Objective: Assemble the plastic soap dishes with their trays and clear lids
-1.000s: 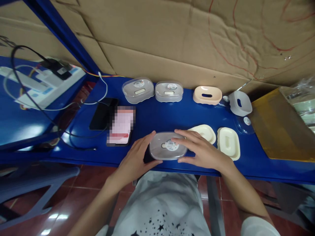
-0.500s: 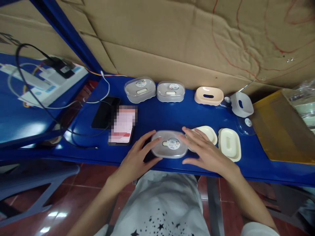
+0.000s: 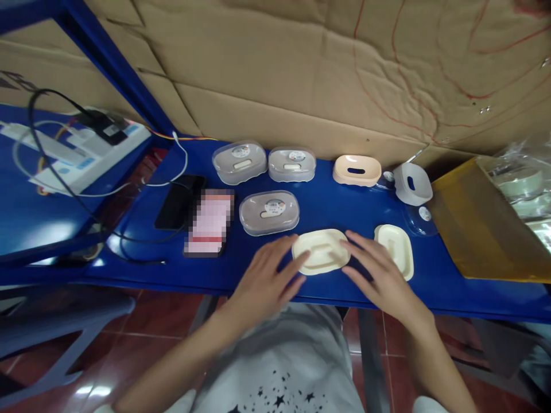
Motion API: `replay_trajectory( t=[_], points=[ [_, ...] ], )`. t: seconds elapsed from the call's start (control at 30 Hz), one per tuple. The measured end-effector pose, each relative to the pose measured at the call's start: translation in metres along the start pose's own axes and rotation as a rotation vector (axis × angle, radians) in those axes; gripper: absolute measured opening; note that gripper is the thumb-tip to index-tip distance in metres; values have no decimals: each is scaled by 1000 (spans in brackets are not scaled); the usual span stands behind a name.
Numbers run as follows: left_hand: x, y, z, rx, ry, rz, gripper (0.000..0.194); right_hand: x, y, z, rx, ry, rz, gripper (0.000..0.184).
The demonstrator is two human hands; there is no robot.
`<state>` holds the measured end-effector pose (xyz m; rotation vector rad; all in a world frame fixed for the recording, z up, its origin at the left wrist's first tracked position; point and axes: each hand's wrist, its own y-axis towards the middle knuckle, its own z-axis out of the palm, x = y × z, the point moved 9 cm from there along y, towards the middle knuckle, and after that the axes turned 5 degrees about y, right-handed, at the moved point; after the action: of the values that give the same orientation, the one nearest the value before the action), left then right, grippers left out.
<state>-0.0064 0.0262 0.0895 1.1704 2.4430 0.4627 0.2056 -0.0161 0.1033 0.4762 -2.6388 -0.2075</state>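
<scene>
A cream soap dish base [image 3: 321,265], shallow with a raised middle, lies flat near the table's front edge. My left hand [image 3: 269,278] is at its left end, fingers spread and a fingertip over the rim. At the right end, my right hand [image 3: 383,278] has its fingers stretched and apart, the tips at or touching the rim. Behind and left of the base stands a closed soap box [image 3: 258,215] with a clear lid, a round sticker and a grey inside. A second cream base [image 3: 407,258] lies right, partly behind my right hand.
Two more lidded soap boxes [image 3: 241,163] stand at the back. A peach soap tray [image 3: 357,169], a grey one [image 3: 413,183] and clear lids [image 3: 417,221] are back right. Phones [image 3: 210,223], cables and a power strip [image 3: 86,166] lie left; a cardboard box [image 3: 469,229] stands right.
The lidded soap box between my hands has moved back and left and been let go. One cream base has shifted left and forward, and my hands now flank it.
</scene>
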Motion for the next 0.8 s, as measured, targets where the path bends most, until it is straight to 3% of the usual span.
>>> replay_trajectory(
  t=[0.1, 0.2, 0.3, 0.4, 0.47, 0.57, 0.7, 0.8],
  points=[
    [-21, -5, 20, 149, -27, 121, 39, -27, -14, -20, -167, -212, 187, 50],
    [-9, -7, 20, 156, -17, 75, 26, -57, -41, -24, -219, -409, 356, 53],
    [10, -10, 11, 116, -30, 30, 15, -74, -57, -15, -154, -367, 328, 48],
    [24, -14, 6, 88, -80, 18, 12, -85, -53, -19, -100, -307, 265, 43],
    [29, -16, 6, 79, -123, 9, 15, -92, -34, -30, -102, -316, 249, 43],
    [32, -16, 10, 68, -191, 4, 26, -102, 14, -39, -89, -305, 216, 46],
    [32, -16, 12, 81, -262, 6, 42, -118, 83, -28, -70, -355, 229, 58],
    [36, -16, 13, 117, -311, -32, 49, -121, 108, -11, -65, -359, 217, 62]
  ],
)
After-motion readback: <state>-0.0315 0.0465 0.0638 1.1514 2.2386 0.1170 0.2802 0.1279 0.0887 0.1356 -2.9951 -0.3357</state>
